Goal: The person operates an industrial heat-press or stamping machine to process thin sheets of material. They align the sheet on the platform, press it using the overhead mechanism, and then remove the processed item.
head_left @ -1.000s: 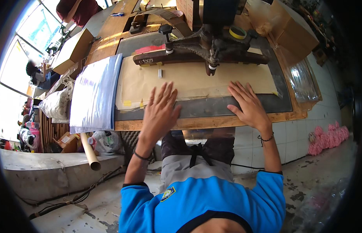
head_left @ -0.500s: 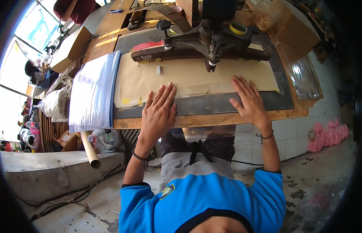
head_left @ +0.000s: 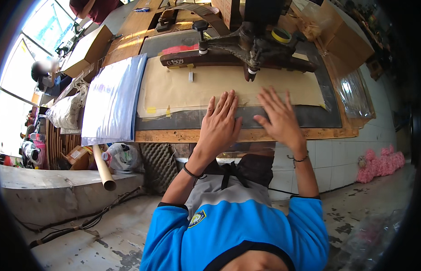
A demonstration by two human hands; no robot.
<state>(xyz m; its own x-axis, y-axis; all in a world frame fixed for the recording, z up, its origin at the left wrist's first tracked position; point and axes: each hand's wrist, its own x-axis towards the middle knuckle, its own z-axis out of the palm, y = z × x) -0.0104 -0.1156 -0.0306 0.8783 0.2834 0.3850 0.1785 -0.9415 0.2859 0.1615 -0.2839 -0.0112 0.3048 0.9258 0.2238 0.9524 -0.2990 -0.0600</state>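
A pink bundle (head_left: pixel 381 165) lies on the floor (head_left: pixel 129 232), well apart from a cardboard tube (head_left: pixel 102 166)

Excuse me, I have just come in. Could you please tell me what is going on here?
A person in a blue shirt has both hands flat over the near edge of a tan sheet on a dark mat. The left hand seems to rest there; the right hand is blurred, so contact is unclear. Neither grips anything. A dark bar stands beyond the hands, and clear plastic sheets lie to the left.
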